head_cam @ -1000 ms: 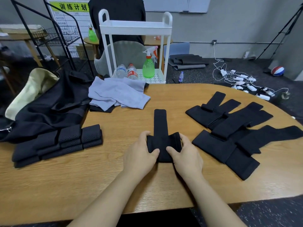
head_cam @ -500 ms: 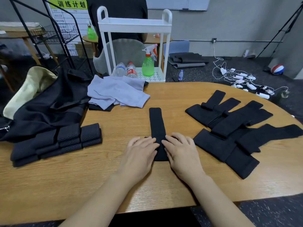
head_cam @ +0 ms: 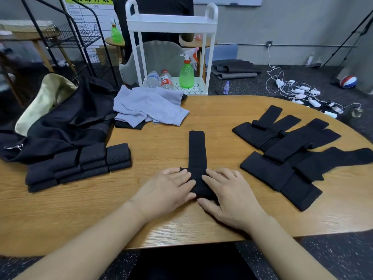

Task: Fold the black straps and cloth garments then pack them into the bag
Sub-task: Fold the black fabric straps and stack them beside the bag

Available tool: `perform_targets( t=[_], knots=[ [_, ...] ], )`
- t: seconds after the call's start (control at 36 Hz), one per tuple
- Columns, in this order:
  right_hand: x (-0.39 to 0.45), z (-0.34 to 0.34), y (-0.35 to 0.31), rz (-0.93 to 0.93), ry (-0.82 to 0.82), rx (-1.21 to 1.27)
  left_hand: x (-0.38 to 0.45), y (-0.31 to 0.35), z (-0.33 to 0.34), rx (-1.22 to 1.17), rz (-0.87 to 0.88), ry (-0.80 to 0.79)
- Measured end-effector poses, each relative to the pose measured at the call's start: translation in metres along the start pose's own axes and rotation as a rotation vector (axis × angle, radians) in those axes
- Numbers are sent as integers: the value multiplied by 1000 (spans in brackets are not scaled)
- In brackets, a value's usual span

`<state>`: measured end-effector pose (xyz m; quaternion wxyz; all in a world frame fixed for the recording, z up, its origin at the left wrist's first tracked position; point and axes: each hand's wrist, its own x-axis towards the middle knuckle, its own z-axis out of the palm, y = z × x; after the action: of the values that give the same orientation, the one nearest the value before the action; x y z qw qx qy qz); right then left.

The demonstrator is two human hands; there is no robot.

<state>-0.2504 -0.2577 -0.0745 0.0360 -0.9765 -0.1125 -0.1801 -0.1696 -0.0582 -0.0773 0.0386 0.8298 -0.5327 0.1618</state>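
Left hand [head_cam: 168,191] and right hand [head_cam: 232,196] lying flat, fingers straight, pressing near end of black strap [head_cam: 197,154] on wooden surface [head_cam: 161,144], folded straps [head_cam: 80,164] resting left, unfolded straps [head_cam: 286,154] right

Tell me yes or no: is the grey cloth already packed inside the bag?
No, the grey cloth lies loose on the table, beside the black bag rather than in it.
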Motion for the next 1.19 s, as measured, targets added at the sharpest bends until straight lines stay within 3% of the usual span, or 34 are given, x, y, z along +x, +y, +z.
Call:
perform_targets(
  t=[0.11,0.28,0.47,0.72,1.0,1.19],
  knots=[
    [1,3,-2,-47,25,-59,-5,-1,3,18,-3,83],
    [1,4,3,-61,76,-38,-11,-10,2,-61,-81,-8],
    [4,1,8,-53,66,75,-2,-13,7,-216,-139,113],
    [7,17,19,394,92,659,0,-12,13,-472,-428,144],
    [35,17,14,595,106,858,22,-15,22,-705,-751,138],
    [45,36,17,679,88,797,30,-13,19,-715,-856,208]
  ],
)
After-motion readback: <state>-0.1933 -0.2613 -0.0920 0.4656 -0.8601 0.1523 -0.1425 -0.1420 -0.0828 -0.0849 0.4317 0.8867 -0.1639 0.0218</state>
